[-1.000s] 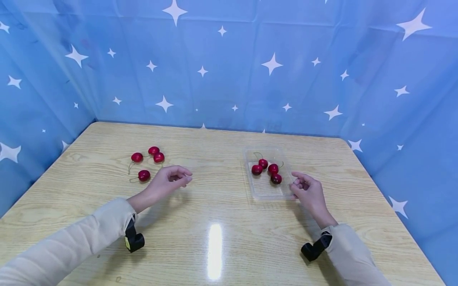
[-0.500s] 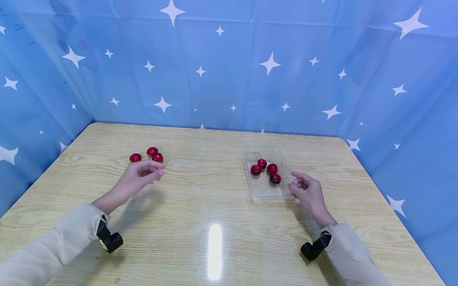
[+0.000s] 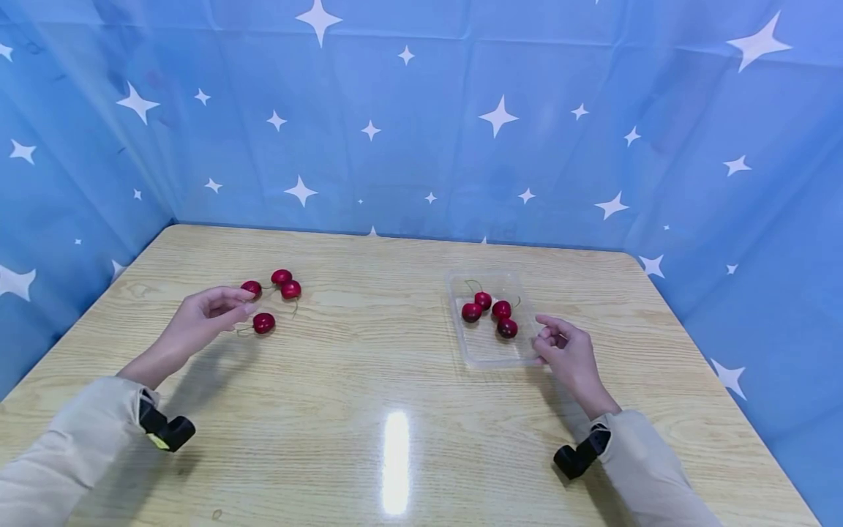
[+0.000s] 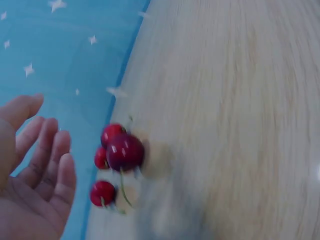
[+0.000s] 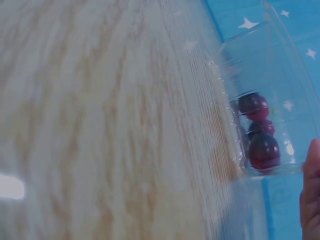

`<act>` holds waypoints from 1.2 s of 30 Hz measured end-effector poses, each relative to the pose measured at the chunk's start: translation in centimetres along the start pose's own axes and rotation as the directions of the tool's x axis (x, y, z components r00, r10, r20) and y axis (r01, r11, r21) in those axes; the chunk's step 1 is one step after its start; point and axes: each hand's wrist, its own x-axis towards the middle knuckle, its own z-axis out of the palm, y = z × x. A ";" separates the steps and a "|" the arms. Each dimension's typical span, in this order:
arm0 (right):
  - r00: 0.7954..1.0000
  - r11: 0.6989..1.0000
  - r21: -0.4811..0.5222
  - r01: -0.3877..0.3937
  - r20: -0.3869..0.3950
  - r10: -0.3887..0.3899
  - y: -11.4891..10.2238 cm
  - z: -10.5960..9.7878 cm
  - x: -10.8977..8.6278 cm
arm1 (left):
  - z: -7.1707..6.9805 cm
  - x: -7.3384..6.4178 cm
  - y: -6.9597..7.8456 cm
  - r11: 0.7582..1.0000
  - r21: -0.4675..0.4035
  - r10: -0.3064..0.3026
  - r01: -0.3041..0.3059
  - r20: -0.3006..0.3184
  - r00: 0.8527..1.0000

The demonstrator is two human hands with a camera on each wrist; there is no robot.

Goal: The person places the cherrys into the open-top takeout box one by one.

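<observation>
My left hand (image 3: 197, 322) hovers over the left of the table, fingers loosely bent and nothing in them. Its fingertips overlap a red cherry (image 3: 251, 288) in the head view. Close by lie a front cherry (image 3: 264, 323) with its stem toward the hand, and two more, a rear cherry (image 3: 281, 277) and a right cherry (image 3: 291, 290). In the left wrist view the nearest cherry (image 4: 125, 152) sits apart from the fingers. My right hand (image 3: 571, 359) pinches the right wall of a clear plastic box (image 3: 484, 357). Several dark red cherries (image 5: 264, 151) rest inside it.
The pale wooden table (image 3: 369, 380) carries everything. A blue curtain (image 3: 421, 161) with white stars hangs behind its back edge and along both sides. A black wrist camera (image 3: 171, 428) is strapped on the left sleeve and another camera (image 3: 576, 457) on the right.
My left hand has moved left across the table, from right of the loose cherries to their left side, uncovering the front cherry again. The right hand and the box have stayed put.
</observation>
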 end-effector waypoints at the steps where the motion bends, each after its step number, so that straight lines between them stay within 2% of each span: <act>1: 1.000 1.000 -0.001 0.001 -0.001 -0.001 0.0 0.0 0.0 | -0.1 0.0 -0.3 1.000 -0.010 -0.025 0.025 0.014 1.000; 5: 1.000 1.000 -0.005 0.000 -0.003 0.000 0.0 0.0 0.1 | -0.3 -0.1 -1.4 0.997 -0.012 -0.079 0.079 0.033 0.996; 12: 1.000 1.000 -0.014 0.010 -0.009 -0.010 0.0 0.0 0.2 | 0.0 -0.1 -3.1 0.999 0.031 -0.037 0.036 0.024 0.999; 16: 1.000 1.000 -0.010 0.018 -0.010 -0.018 -0.1 0.0 0.2 | 0.1 -0.2 -3.9 0.997 0.064 -0.034 0.033 0.027 0.999; 26: 1.000 1.000 0.004 0.005 -0.008 -0.005 0.0 0.0 0.1 | 0.2 -0.2 -4.5 0.988 0.137 -0.076 0.077 -0.009 0.997; 36: 1.000 1.000 -0.002 -0.007 -0.001 0.007 0.0 0.0 -0.1 | 0.6 -0.2 -5.0 0.991 0.110 -0.075 0.074 -0.001 0.997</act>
